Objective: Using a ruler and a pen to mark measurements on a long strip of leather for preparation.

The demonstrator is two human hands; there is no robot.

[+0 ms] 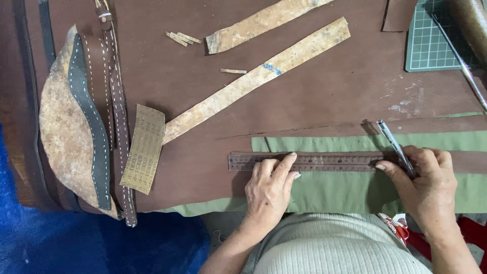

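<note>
My left hand (269,190) presses its fingertips flat on a metal ruler (324,162), which lies along a narrow brown leather strip over green cloth (335,190). My right hand (426,182) grips a slim metal utility knife (395,147) at the ruler's right end, the blade end pointing away from me beside the ruler's edge. A large sheet of brown leather (304,96) covers the work surface beyond the ruler.
Two long tan leather strips (253,78) lie diagonally across the sheet, with small offcuts near them. A piece of sandpaper (143,148) sits to the left, beside stitched leather pieces and straps (86,122). A green cutting mat (431,40) is at the top right.
</note>
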